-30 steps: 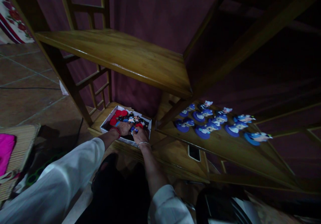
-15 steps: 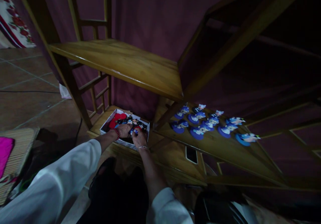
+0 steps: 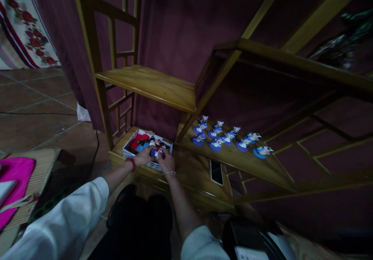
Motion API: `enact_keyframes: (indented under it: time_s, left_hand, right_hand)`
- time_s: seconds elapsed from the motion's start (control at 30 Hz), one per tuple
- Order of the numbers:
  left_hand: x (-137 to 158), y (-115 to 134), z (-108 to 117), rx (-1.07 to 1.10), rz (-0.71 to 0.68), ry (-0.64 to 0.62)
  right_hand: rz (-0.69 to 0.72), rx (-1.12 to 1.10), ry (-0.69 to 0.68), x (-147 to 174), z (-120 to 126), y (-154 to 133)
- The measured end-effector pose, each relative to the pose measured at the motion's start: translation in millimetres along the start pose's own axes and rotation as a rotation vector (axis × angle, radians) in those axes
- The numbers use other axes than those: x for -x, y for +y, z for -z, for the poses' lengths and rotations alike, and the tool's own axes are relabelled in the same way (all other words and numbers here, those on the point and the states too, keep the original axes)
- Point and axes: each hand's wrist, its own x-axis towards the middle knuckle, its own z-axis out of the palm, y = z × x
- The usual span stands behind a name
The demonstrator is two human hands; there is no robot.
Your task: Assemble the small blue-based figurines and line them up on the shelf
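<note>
Between my hands is a small purple-blue and white figurine (image 3: 157, 153), held above the near side of a shallow white box (image 3: 126, 150). My left hand (image 3: 143, 157), with a red beaded bracelet at the wrist, has its fingers closed on the figurine's left side. From the right, my right hand (image 3: 167, 162), with a thin bangle, grips the same piece. Inside the box lie red pieces (image 3: 139, 139), blue pieces and several dark figurines (image 3: 157, 142). My hands hide part of the contents.
Several purple-based figurines (image 3: 216, 143) stand in rows on the wooden shelf to the right. A phone (image 3: 216, 171) lies on the lower board. Above the box juts a wooden shelf (image 3: 151, 85), with posts around. A woven-top bench (image 3: 43, 163) with pink cloth is at left.
The figurine has come up out of the box and both hands now hold it. My view has shifted, so more of the left side and the shelving shows.
</note>
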Motion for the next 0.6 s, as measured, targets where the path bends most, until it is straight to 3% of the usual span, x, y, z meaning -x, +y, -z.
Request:
enact_keyframes:
  time_s: [0.33, 0.6]
  left_hand:
    - [61, 51, 2, 0.451, -0.004, -0.059]
    - [112, 108, 12, 0.654, -0.044, 0.036]
  right_hand:
    - [0.070, -0.214, 0.032, 58, 38, -14]
    - [0.129, -0.525, 0.013, 106, 82, -51]
